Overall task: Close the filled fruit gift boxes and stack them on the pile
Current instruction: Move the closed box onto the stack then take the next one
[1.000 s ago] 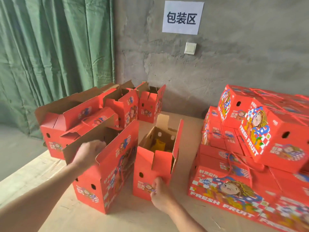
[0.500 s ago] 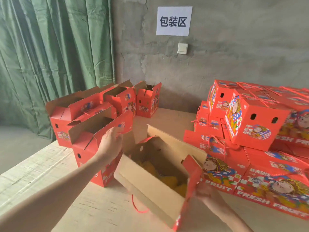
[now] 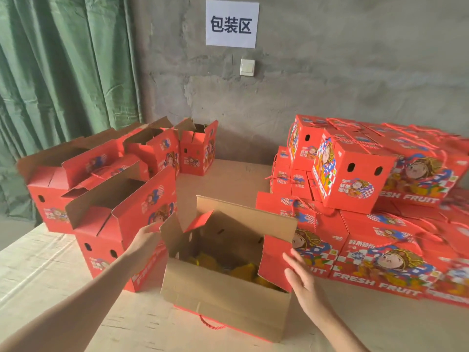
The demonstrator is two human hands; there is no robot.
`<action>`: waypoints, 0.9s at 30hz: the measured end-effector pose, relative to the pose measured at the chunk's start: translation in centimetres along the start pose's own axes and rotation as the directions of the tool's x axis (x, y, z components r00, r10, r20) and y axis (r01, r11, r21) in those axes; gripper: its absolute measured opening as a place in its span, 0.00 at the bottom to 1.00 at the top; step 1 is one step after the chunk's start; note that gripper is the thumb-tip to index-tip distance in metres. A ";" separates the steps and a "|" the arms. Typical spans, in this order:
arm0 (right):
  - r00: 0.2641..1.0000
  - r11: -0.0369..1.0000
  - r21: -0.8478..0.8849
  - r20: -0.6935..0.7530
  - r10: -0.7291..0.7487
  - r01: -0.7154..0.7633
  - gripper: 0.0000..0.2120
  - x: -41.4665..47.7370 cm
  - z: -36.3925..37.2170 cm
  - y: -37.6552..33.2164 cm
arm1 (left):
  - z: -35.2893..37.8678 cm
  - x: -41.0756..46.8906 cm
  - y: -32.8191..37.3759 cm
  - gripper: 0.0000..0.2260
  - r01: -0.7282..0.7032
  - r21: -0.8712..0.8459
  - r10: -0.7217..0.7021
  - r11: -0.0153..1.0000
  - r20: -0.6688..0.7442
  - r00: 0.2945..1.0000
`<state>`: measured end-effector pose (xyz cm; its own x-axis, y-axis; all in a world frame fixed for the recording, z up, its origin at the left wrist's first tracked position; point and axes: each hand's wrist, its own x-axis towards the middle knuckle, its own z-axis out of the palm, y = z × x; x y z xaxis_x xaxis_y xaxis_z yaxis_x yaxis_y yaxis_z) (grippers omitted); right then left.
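Note:
An open red gift box (image 3: 223, 295) stands at the near centre of the table, its brown inner flaps up and yellow fruit (image 3: 243, 271) inside. My left hand (image 3: 146, 241) grips the box's left end flap at its upper edge. My right hand (image 3: 300, 278) lies open against the red right end flap, fingers spread. A red cord handle (image 3: 210, 324) hangs out under the near side. The pile of closed red boxes (image 3: 375, 217) is stacked at the right, several layers high.
Several open red boxes (image 3: 106, 199) stand at the left and back left, one right beside the box I hold. A green curtain (image 3: 63, 72) hangs at the left, and a concrete wall with a paper sign (image 3: 232, 23) is behind. The wooden table (image 3: 45, 270) edge runs along the left.
The box has come toward me and now stands square at the near centre. My left hand dropped to its left flap; my right hand moved up along its right end flap.

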<state>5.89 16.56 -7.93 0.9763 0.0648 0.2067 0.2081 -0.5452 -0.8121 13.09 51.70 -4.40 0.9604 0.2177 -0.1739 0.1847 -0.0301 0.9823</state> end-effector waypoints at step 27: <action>0.846 0.968 -0.249 0.508 0.159 -0.033 0.38 0.2 -4.4 -0.8 | -1.1 -0.7 -3.8 0.17 -0.535 0.489 0.346 0.689 0.427 0.836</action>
<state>5.69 13.34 -4.80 0.8899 0.3930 -0.2318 0.1546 -0.7377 -0.6572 11.50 52.78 -7.89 0.9554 -0.2448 0.1649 -0.2845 -0.6146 0.7358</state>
